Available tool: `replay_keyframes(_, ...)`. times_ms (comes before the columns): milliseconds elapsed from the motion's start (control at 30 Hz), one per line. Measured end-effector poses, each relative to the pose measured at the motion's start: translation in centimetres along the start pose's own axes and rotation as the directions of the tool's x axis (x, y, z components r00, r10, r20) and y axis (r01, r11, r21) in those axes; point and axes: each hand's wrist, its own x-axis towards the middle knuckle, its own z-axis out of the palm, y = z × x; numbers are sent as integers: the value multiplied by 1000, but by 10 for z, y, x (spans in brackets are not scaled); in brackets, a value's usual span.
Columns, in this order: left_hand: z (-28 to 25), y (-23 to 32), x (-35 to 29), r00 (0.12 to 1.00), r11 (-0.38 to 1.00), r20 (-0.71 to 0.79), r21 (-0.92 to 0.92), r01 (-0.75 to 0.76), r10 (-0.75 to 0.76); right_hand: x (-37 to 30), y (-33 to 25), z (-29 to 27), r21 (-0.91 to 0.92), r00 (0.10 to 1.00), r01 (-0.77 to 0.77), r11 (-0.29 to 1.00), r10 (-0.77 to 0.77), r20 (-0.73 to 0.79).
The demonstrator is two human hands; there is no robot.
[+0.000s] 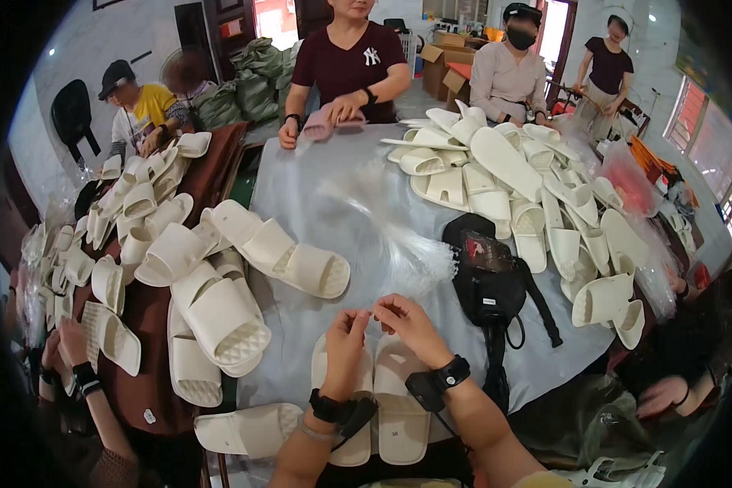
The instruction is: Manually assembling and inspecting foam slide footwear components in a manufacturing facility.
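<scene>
A pair of cream slippers lies side by side before me, the left slipper (355, 446) partly under my forearm and the right slipper (403, 427) with its sole end toward me. Above their straps, my left hand (346, 346) and my right hand (412, 327) come together with fingertips pinched. Whatever lies between those fingertips is too small to name. Just beyond them spreads a bunch of thin clear plastic strands (419, 264). Both wrists carry black bands with a dark device. A single cream slipper (248, 431) rests left of the pair.
Cream slippers are heaped at the left (220, 317) and far right (504, 163) of the grey-covered table (301, 171). A black backpack (488, 276) lies right of my hands. Across the table a person holds a pink slipper (321, 122); other people work around it.
</scene>
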Motion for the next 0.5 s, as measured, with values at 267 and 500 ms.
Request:
replay_keyframes(267, 6, 0, 1, 999, 995, 3, -90, 46, -46, -2, -4, -9, 9, 1000, -22, 1000, 22, -18)
replay_keyframes(500, -6, -3, -8, 1000, 998, -27, -62, 9, -11, 0, 14, 4, 39, 1000, 25, 999, -25, 0)
